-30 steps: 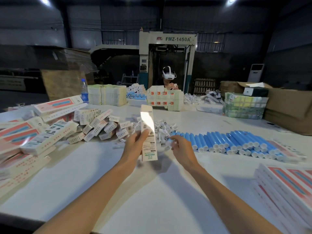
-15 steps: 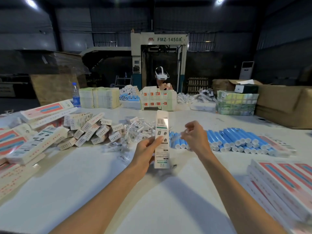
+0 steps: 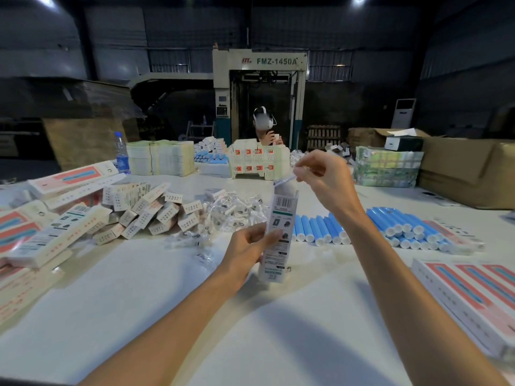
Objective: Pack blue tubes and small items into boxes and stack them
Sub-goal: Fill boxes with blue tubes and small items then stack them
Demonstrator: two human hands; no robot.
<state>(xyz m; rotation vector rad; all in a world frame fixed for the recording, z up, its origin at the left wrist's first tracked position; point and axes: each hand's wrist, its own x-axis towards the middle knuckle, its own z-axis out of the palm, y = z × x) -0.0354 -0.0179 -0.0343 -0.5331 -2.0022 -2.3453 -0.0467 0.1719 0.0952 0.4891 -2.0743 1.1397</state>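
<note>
White printed cardboard box [image 3: 280, 218] stands upright, long axis vertical and open mouth up, its foot on or just above the pale desk [image 3: 139, 288]; my left hand [image 3: 248, 246] grips its middle. My right hand [image 3: 326, 179] hovers just above and right of that mouth, pinching a small clear-wrapped item [image 3: 284, 180] angled down-left toward the opening. I judge the drop runs straight down. Blue plastic tubes [image 3: 320, 227] lie in a row beyond, nearer my right hand.
</note>
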